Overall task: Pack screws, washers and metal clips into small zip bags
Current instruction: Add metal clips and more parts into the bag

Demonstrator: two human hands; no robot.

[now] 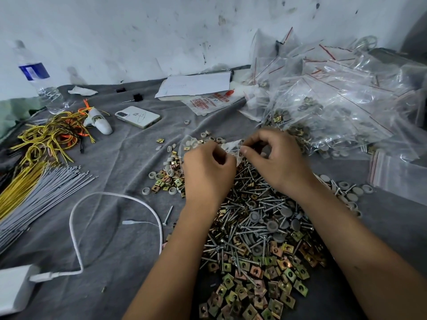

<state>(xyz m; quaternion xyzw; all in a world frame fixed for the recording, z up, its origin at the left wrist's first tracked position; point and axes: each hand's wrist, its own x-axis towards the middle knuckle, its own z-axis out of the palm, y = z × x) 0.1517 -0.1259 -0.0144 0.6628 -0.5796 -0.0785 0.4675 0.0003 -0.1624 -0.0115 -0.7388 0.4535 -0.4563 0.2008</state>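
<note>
Both hands, left point(206, 174) and right point(276, 158), pinch one small zip bag point(233, 147) between them, above the screws point(251, 204) mid-surface.

1. White plastic bag point(213, 100), near the far edge of the grey cloth point(120, 162): red print, with "100" readable; the other characters are too small to tell.
2. Water bottle point(38, 75), far left corner: blue label, text blurred, unreadable.
3. No other legible text.
</note>
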